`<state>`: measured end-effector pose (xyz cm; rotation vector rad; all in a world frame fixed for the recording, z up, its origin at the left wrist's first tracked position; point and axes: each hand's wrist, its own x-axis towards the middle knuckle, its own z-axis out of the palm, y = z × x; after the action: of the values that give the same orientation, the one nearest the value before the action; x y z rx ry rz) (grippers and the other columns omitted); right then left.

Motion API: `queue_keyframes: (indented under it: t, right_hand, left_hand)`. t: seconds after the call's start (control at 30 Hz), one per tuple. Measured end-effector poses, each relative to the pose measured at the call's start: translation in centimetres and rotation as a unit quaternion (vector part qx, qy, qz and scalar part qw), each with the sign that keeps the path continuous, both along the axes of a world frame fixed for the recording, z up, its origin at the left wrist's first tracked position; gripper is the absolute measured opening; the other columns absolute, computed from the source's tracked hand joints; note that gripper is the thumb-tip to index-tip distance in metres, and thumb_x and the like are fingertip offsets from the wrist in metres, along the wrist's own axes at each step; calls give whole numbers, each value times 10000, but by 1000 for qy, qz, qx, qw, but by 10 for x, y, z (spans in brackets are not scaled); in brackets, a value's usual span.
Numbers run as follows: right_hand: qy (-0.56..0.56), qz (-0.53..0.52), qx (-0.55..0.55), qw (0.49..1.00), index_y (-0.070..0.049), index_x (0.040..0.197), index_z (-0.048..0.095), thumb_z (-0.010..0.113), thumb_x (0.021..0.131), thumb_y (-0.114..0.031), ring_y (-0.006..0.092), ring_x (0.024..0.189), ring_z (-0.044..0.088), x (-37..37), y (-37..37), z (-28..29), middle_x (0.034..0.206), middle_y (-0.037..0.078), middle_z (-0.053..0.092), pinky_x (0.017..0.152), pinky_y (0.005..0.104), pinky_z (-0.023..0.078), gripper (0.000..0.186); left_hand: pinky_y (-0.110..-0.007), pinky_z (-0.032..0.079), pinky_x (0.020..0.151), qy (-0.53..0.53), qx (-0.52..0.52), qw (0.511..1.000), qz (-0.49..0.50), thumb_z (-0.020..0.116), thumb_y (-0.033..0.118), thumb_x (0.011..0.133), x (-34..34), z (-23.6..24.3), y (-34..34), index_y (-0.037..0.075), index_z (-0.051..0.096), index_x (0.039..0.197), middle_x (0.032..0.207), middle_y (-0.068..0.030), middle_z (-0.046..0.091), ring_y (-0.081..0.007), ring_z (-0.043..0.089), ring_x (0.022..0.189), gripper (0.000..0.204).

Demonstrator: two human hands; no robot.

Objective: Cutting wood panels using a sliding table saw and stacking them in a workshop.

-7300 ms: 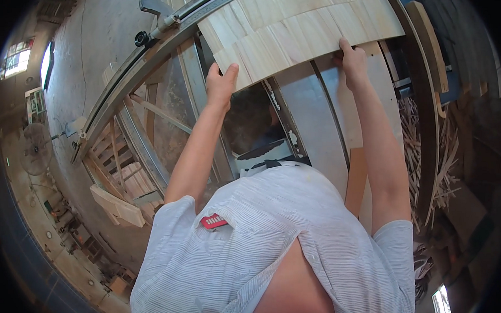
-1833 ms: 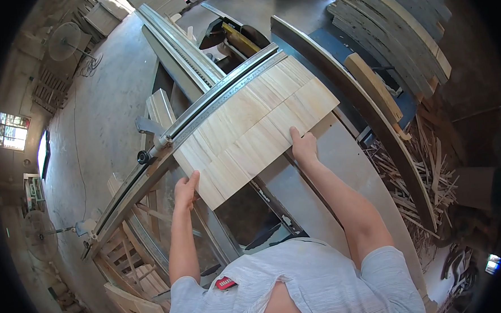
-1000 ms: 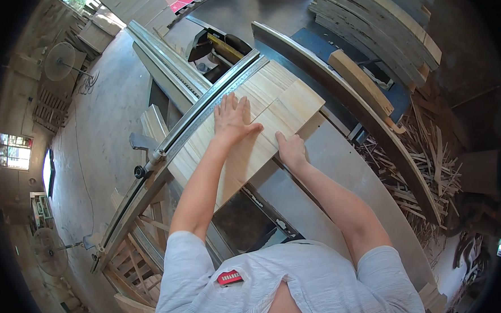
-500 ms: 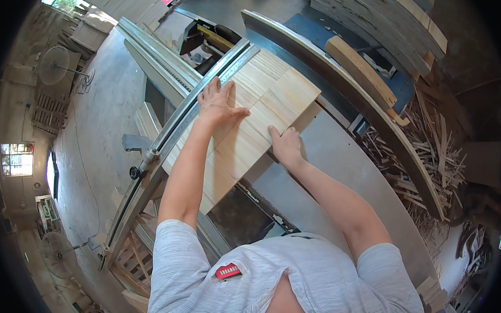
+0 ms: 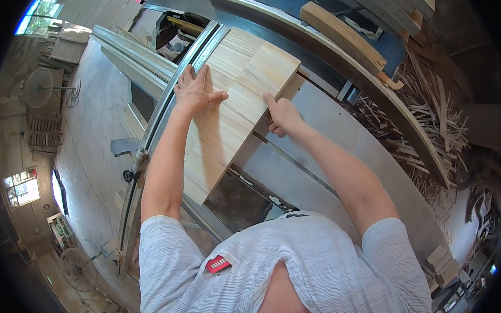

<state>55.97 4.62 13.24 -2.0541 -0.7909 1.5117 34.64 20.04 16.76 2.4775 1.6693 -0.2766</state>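
Wooden panel (image 5: 234,106) lying flat on the saw bench (image 5: 329,152), its left edge against the metal fence rail (image 5: 163,110).
Left hand (image 5: 196,91) rests open, fingers spread, on the panel's top; right hand (image 5: 282,115) is curled against the panel's right edge. Offcut strips (image 5: 429,113) lie heaped beyond the bench's right edge.

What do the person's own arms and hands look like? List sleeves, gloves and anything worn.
Both arms are bare from the short sleeves down. The left hand and right hand wear no gloves; no rings or watch show. The shirt is light grey with fine stripes and a small red patch.
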Motion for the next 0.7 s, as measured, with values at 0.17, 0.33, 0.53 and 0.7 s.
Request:
queue_keyframes:
  t: [0.17, 0.33, 0.53, 0.7]
  right_hand:
    - [57, 38, -44, 997, 141, 988, 658, 336, 999, -668, 308, 636, 726, 21, 12, 16, 804, 219, 715, 542, 434, 604, 871]
    - [89, 35, -53, 994, 134, 993, 649, 351, 982, -706, 302, 626, 715, 29, 17, 19, 806, 208, 700, 552, 430, 596, 891]
    - [97, 45, -55, 993, 114, 957, 658, 348, 983, -705, 292, 637, 714, 46, 26, 18, 797, 193, 698, 559, 425, 594, 876]
    - [78, 70, -48, 993, 74, 791, 677, 324, 1004, -672, 279, 598, 703, 53, 39, 16, 700, 160, 686, 542, 419, 590, 853]
  left_hand:
    - [-556, 217, 1202, 18, -12, 1000, 6, 838, 756, 603, 13, 2, 5, 240, 347, 1607, 1666, -225, 185, -404, 177, 1542, 1231]
    - [-585, 201, 1204, 24, -30, 999, 20, 818, 790, 598, 16, -1, 15, 229, 346, 1605, 1657, -246, 199, -425, 185, 1537, 1245]
    - [-581, 184, 1216, 14, -5, 999, 44, 808, 792, 605, 35, -5, 24, 225, 365, 1589, 1647, -251, 223, -431, 212, 1530, 1219]
    - [-584, 191, 1213, 13, 7, 999, 30, 805, 782, 625, 40, -6, 33, 237, 355, 1594, 1638, -250, 228, -439, 226, 1516, 1199]
